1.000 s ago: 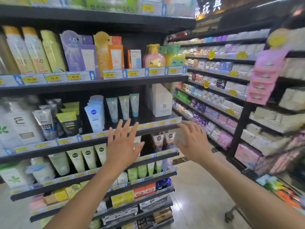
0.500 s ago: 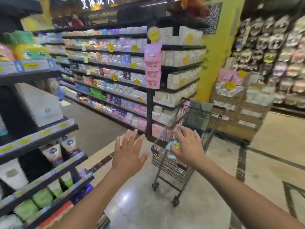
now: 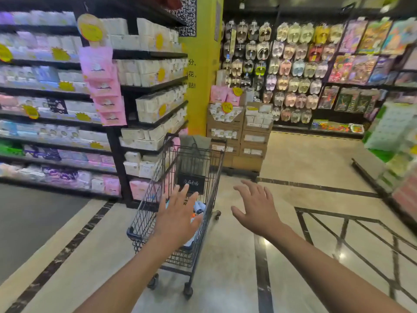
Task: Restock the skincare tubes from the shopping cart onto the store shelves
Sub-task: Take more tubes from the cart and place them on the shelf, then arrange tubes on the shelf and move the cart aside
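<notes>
A black wire shopping cart [image 3: 149, 213] stands on the floor right in front of me. Skincare tubes [image 3: 199, 207] lie in its basket, mostly hidden behind my left hand. My left hand [image 3: 178, 219] hovers over the cart's basket with fingers spread and holds nothing. My right hand [image 3: 256, 207] is to the right of the cart, above the floor, also open and empty. The skincare shelves are out of view.
A shelf unit [image 3: 144, 109] with white and pink packs stands just left of and behind the cart. Stacked cardboard boxes [image 3: 239, 136] sit beyond it by a yellow pillar [image 3: 203, 71]. A wall of slippers [image 3: 288, 71] fills the back. Another display [image 3: 397, 141] is at the right.
My view has swung right, away from the skincare shelves, to the cart. My left hand now sits over the cart's basket and my right hand has shifted to the cart's right.
</notes>
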Demonstrator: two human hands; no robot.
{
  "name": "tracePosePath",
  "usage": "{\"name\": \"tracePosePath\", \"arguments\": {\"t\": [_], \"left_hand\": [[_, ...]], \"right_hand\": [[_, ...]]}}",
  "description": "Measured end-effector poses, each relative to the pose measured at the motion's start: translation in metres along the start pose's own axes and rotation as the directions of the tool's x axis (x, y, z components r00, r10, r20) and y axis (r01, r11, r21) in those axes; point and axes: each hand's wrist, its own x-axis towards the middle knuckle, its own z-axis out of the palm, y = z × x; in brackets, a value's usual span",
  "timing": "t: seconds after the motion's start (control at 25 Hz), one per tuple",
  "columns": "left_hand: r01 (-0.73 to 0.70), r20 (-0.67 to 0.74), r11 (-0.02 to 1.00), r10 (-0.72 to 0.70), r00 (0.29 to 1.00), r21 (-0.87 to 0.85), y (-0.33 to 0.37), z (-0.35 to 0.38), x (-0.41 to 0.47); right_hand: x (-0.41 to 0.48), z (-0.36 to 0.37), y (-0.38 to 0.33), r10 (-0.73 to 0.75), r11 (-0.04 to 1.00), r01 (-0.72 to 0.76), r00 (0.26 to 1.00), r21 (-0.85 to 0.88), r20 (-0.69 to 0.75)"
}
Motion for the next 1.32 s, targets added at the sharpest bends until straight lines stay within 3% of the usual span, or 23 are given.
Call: {"name": "tracePosePath", "arguments": {"t": [0.28, 0.52, 0.96, 1.32], "left_hand": [[-0.170, 0.072, 0.984, 0.174, 0.982, -0.055, 0.024, 0.048, 0.127], [-0.221, 0.154, 0.974, 0.226, 0.962, -0.051, 0.035, 0.100, 0.199], [-0.041, 0.264, 0.997, 0.058, 0.963, -0.069, 0.054, 0.176, 0.341], [0.133, 0.346, 0.990, -0.109, 0.932, -0.047, 0.011, 0.231, 0.414]], "right_hand": [[0.060, 0.016, 0.072, 0.189, 0.981, -0.190, 0.982, -0.039, -0.010], [0.117, 0.057, 0.120, 0.227, 0.972, -0.224, 0.973, -0.062, 0.036], [0.295, 0.145, 0.218, 0.107, 0.991, -0.119, 0.980, 0.062, 0.170], [0.418, 0.214, 0.212, -0.095, 0.989, 0.056, 0.952, 0.140, 0.291]]}}
